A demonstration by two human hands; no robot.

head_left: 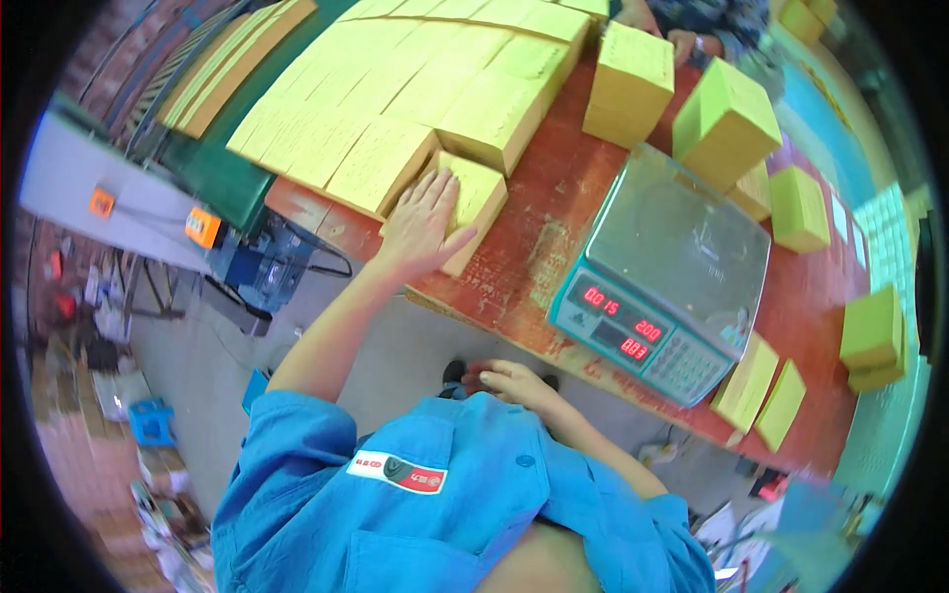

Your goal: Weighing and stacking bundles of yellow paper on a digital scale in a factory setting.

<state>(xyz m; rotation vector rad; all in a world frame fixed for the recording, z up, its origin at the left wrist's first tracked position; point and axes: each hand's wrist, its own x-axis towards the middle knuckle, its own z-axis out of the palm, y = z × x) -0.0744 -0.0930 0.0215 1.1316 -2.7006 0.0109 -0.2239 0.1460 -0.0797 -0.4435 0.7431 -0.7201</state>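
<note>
My left hand (420, 225) lies flat with fingers spread on a yellow box (476, 201) at the near edge of the red-brown table (534, 247). That box sits at the end of a long block of the same yellow boxes (395, 89) laid in rows. My right hand (509, 381) hangs below the table edge against my blue jacket, fingers loosely curled, nothing visible in it. A teal electronic scale (664, 267) with a bare steel pan and red lit digits stands to the right of the left hand.
Loose yellow boxes (727, 124) stand behind and right of the scale, two more (763, 390) lean by its front corner. Another person's hands (682, 42) rest at the table's far side. A machine with orange tags (203, 227) stands left, clutter on the floor.
</note>
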